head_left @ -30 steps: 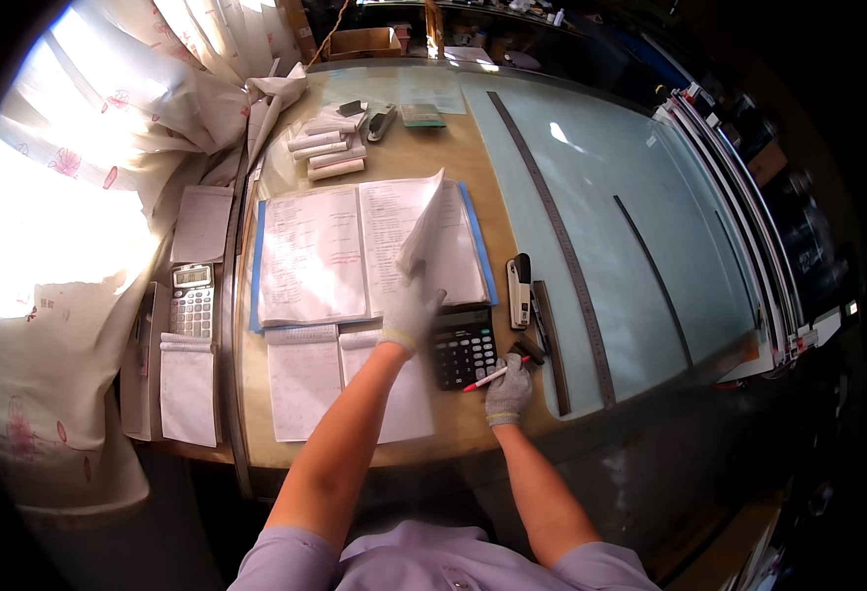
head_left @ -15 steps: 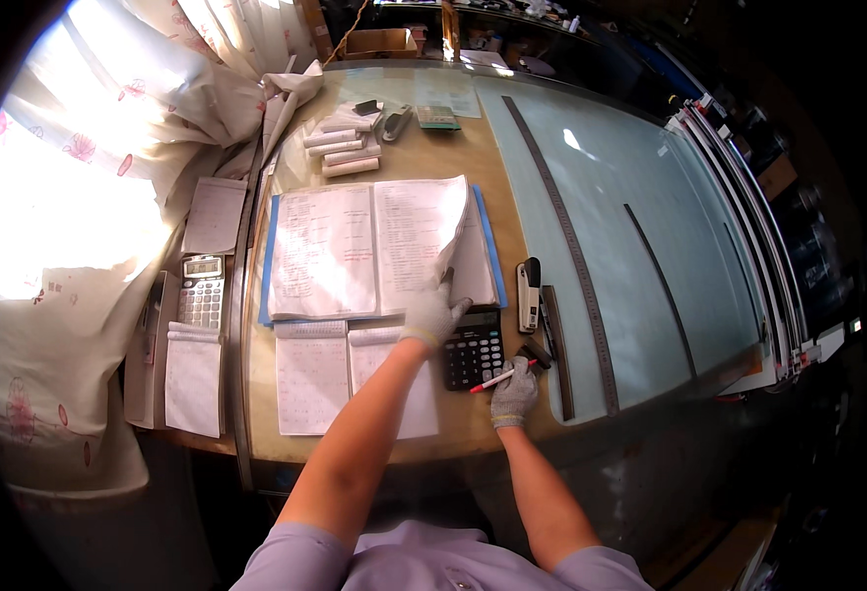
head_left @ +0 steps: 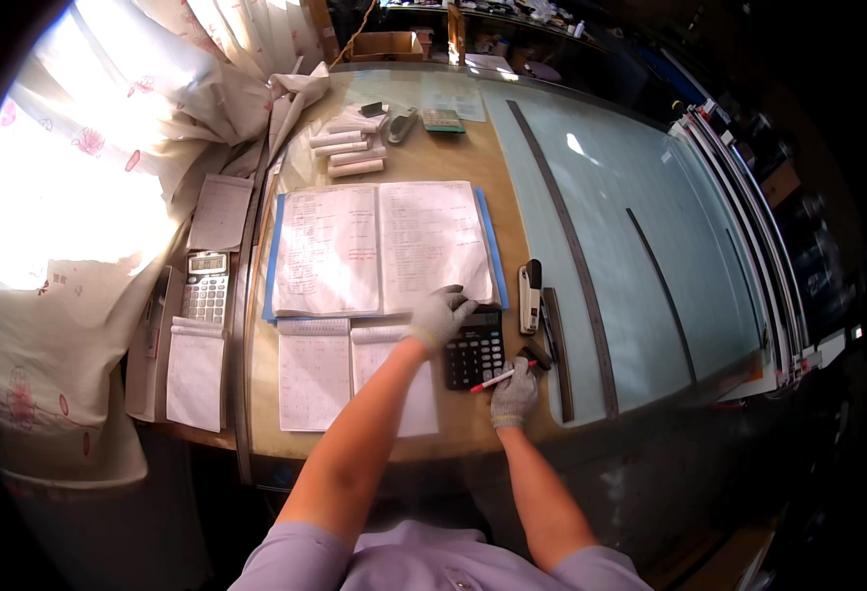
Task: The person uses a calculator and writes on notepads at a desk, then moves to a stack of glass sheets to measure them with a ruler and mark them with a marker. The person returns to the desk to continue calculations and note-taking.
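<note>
L cam on my head looks down & a bit fwd at my L grip point(head_left: 437, 318) & R grip point(head_left: 513, 396); my arms point(head_left: 359, 433) start at btm edge, bench point(head_left: 453, 158) near, in mid.

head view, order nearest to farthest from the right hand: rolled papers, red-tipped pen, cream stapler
1. Red-tipped pen: in the right hand.
2. Cream stapler: beyond the hand, right of the black calculator.
3. Rolled papers: leftward, beyond the open folder.

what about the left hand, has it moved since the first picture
Yes, rightward and slightly down the picture, judged against the black calculator: the left hand is now closer to it.
</note>
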A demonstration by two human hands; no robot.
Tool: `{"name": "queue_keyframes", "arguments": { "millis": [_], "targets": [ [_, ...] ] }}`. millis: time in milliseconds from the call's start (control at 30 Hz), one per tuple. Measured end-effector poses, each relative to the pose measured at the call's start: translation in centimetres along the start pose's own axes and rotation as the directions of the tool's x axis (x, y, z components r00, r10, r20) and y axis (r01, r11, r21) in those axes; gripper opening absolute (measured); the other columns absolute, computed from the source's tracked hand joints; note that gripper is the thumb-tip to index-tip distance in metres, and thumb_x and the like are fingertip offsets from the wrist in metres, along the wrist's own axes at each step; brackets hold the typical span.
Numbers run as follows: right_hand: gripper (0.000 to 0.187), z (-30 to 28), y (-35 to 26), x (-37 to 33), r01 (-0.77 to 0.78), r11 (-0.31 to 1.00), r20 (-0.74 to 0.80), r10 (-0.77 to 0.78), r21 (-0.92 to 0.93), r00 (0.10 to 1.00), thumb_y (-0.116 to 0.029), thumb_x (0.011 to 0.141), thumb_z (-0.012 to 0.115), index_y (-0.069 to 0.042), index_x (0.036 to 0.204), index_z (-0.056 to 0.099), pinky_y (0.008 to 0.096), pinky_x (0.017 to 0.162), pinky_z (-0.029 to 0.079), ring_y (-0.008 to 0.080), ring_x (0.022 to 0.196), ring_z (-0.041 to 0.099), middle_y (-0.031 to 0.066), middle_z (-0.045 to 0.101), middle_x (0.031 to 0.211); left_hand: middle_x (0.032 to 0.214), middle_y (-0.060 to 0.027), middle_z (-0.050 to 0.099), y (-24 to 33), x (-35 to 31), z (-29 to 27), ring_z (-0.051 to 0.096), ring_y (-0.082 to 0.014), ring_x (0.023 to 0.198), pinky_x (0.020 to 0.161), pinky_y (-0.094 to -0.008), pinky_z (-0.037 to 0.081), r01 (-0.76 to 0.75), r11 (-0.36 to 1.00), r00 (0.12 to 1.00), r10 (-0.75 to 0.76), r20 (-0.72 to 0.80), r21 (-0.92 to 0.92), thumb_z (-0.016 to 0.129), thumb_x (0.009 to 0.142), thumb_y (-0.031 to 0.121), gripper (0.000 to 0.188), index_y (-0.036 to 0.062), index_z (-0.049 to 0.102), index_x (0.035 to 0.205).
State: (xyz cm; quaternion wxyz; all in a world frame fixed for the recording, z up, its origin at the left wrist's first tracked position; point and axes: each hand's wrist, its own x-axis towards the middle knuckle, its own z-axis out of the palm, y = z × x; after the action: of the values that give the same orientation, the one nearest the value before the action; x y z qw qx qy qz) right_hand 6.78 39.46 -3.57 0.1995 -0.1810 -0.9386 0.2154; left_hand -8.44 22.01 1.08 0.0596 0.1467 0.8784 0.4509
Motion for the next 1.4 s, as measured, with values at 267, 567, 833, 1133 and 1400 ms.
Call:
{"name": "queue_keyframes", "arguments": {
  "millis": [267, 567, 833, 1133, 1400],
  "targets": [
    [0.015, 0.1, 0.3, 0.0, 0.058, 0.998, -0.077, -0.057, 0.013, 0.995, -0.025, 0.1, 0.057, -0.01, 0.102, 0.059, 0.0529, 0.074, 0.048, 0.0415, 0.083, 0.064, 0.0184, 0.066, 0.084, 0.146, -0.0186, 0.053, -1.2, -9.5, -8.1, 0.052, -0.0374, 0.133, 0.108, -0.0444, 0.045, 0.011, 0.986, 0.848, 0.078, -0.525, 0.166, 0.065, 0.095, 0.017, 0.034, 0.0044, 0.066, 0.127],
    [0.015, 0.1, 0.0, -0.2, 0.016, 0.999, -0.036, -0.017, -0.032, 0.999, -0.025, 0.1, 0.058, -0.01, 0.102, 0.058, 0.0535, 0.073, 0.048, 0.0422, 0.086, 0.064, 0.0192, 0.066, 0.085, 0.166, -0.0209, 0.022, -10.8, -33.7, -15.1, 0.022, -0.0427, 0.152, 0.124, -0.0514, 0.02, 0.28, 0.686, 0.944, -0.069, -0.323, 0.671, 0.063, 0.09, 0.02, 0.081, -0.001, 0.025, 0.158],
    [0.013, 0.5, 0.3, 0.0, 0.037, 0.999, -0.078, -0.038, -0.023, 0.996, -0.023, 0.1, 0.058, -0.01, 0.1, 0.057, 0.0547, 0.073, 0.048, 0.0443, 0.086, 0.064, 0.0213, 0.066, 0.085, 0.164, -0.0245, 0.025, -9.4, -36.9, -13.7, 0.021, -0.0438, 0.152, 0.125, -0.0541, 0.016, 0.27, 0.732, 0.956, -0.129, -0.263, 0.625, 0.068, 0.087, 0.027, 0.088, -0.0037, 0.025, 0.158],
    [0.018, 0.8, 0.5, -0.1, 0.026, 0.996, -0.047, -0.03, -0.087, 0.998, -0.028, 0.1, 0.057, -0.01, 0.102, 0.058, 0.0532, 0.074, 0.049, 0.0426, 0.085, 0.065, 0.0197, 0.067, 0.085, 0.161, -0.0241, 0.033, -9.4, -36.6, -13.7, 0.024, -0.0439, 0.151, 0.124, -0.0547, 0.016, 0.305, 0.727, 0.946, -0.16, -0.281, 0.615, 0.067, 0.089, 0.027, 0.077, -0.0054, 0.035, 0.152],
    [0.015, 1.1, 0.4, -0.2, 0.026, 0.995, -0.037, -0.03, -0.101, 0.999, -0.026, 0.098, 0.061, -0.011, 0.101, 0.058, 0.0526, 0.074, 0.049, 0.0415, 0.084, 0.065, 0.0191, 0.066, 0.082, 0.163, -0.0235, 0.029, -8.2, -36.6, -14.3, 0.022, -0.0421, 0.152, 0.126, -0.0517, 0.014, 0.344, 0.699, 0.938, -0.228, -0.26, 0.627, 0.065, 0.09, 0.027, 0.077, -0.0056, 0.034, 0.153]
  ]
}}
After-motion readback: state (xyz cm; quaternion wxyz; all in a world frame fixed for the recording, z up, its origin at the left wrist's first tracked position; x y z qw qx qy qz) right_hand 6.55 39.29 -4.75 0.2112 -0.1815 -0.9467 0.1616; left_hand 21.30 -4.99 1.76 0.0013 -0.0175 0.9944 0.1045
